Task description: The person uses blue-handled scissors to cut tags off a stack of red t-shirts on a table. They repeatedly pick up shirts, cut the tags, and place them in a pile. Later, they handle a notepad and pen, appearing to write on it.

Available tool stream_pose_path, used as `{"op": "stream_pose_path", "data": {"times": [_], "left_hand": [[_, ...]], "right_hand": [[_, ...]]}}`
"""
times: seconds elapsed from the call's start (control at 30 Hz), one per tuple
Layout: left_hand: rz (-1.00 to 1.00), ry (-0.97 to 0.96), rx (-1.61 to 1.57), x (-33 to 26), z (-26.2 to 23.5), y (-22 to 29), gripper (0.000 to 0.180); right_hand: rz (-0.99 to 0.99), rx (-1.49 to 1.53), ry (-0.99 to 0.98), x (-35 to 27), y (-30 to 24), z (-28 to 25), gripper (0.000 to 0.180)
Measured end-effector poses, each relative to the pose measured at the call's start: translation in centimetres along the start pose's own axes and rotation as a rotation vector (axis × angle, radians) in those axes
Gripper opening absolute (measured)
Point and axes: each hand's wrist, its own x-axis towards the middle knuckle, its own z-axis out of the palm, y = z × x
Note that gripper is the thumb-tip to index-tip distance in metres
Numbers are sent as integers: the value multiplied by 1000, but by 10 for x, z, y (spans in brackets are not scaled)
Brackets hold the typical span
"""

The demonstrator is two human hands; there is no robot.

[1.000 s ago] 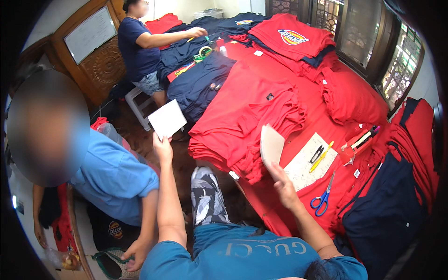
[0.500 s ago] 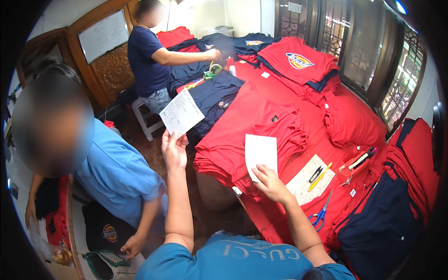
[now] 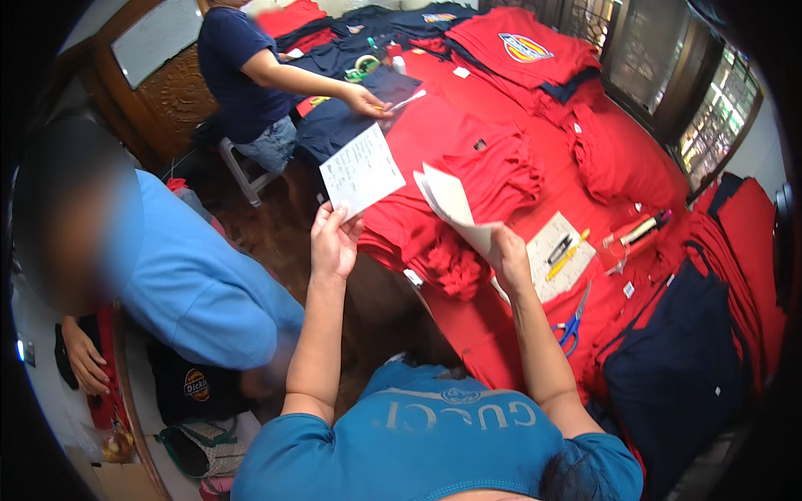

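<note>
My left hand (image 3: 337, 244) pinches the lower edge of a white sheet of handwritten paper (image 3: 362, 171), raised at the near-left side of the table. In my right hand (image 3: 510, 259) are some white sheets (image 3: 455, 207), curled and partly fanned apart, above a stack of red T-shirts (image 3: 455, 142). Just right of that hand lies another marked sheet (image 3: 555, 238) with a black thread snipper (image 3: 560, 249) and a yellow pen (image 3: 570, 254) on it. Blue-handled scissors (image 3: 573, 326) rest nearer me on the red cloth.
Across the table, a person in navy (image 3: 242, 75) reaches over the shirts with a thin pale item in hand. Another person in light blue (image 3: 209, 267) stands close on my left. Folded red shirts (image 3: 622, 171) and navy shirts (image 3: 668, 367) are piled at the right. A tape roll (image 3: 366, 64) sits farther back.
My right hand has lifted its papers off the shirts, bending them. My left hand's sheet has shifted right. The person in navy now reaches closer, and the person in light blue has bent forward.
</note>
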Motion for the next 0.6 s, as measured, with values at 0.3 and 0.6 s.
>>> {"op": "stream_pose_path", "data": {"times": [0.3,0.6], "left_hand": [[166,-36,234,-14,33,-13,23],[252,-11,442,-18,50,-7,36]], "right_hand": [[170,343,-26,0,1,-5,24],[-113,438,50,-3,-18,15,27]]}}
